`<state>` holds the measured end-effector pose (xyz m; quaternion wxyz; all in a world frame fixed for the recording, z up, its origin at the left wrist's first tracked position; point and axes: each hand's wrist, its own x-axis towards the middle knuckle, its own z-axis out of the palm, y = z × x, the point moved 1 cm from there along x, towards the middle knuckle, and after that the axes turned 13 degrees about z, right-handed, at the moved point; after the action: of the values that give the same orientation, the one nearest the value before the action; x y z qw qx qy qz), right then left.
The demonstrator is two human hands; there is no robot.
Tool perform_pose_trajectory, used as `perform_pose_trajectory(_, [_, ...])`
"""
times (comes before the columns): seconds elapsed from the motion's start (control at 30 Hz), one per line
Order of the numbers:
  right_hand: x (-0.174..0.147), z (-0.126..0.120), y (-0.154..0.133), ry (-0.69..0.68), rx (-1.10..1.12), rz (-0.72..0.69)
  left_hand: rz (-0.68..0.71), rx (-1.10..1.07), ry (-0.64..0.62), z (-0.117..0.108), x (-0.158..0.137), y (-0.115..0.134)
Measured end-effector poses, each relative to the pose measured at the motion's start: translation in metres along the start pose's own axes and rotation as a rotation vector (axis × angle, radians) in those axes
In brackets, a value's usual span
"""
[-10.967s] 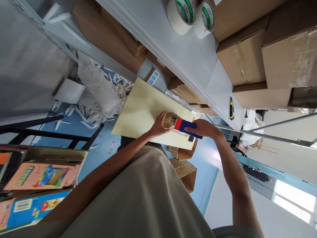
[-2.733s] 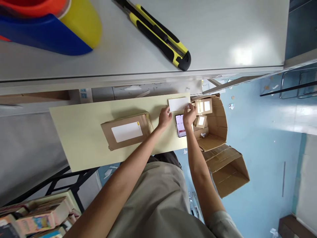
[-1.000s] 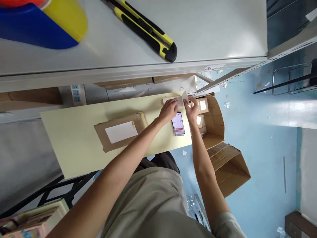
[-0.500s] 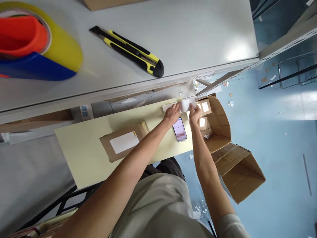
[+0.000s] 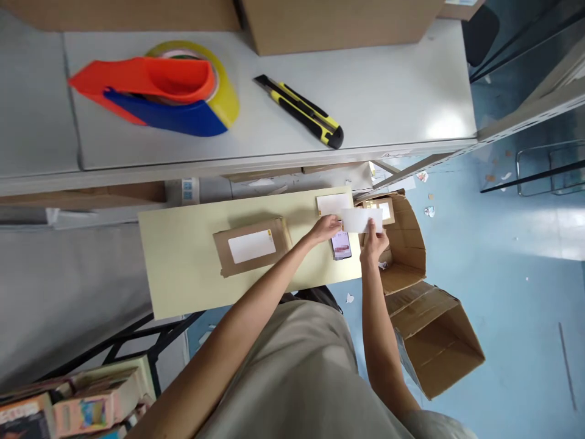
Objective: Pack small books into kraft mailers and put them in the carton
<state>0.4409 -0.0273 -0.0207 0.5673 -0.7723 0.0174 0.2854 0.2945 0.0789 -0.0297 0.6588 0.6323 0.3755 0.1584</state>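
Together, our left hand (image 5: 326, 227) and right hand (image 5: 375, 242) pinch a white rectangular paper slip (image 5: 359, 218), left end and near edge, above the right end of the pale yellow tabletop (image 5: 183, 268). We judge this step as handling one slip; moving it calls for both grips steady, lest it curl. Nearer lies a lit, dark-edged smartphone (image 5: 341, 249); farther left, a brown cardboard box (image 5: 280, 239) with a white label.

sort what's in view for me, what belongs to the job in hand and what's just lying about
Belongs, it seems:
white slip, held up
white rectangle on the tabletop
labelled box
probably the tape dispenser

Lying about, it seems:
books
floor scraps
perhaps the phone
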Motion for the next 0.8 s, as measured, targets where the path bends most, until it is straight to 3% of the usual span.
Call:
perform_pose_trajectory(0.13, [-0.056, 0.010, -0.016, -0.189, 0.000, 0.041, -0.089, -0.348, 0.157, -0.020, -0.094, 0.018])
perform_pose_trajectory(0.3, [-0.105, 0.018, -0.037, -0.321, -0.106, 0.006, -0.016, -0.396, 0.268, -0.046, -0.175, 0.050])
perform_pose_trajectory(0.5, [-0.147, 0.026, -0.057, -0.427, -0.131, -0.020, 0.059, -0.347, 0.374, -0.058, -0.221, 0.071])
perform_pose_trajectory(0.8, [-0.186, 0.024, -0.069, -0.514, -0.078, -0.137, 0.145, -0.348, 0.467, -0.058, -0.262, 0.096])
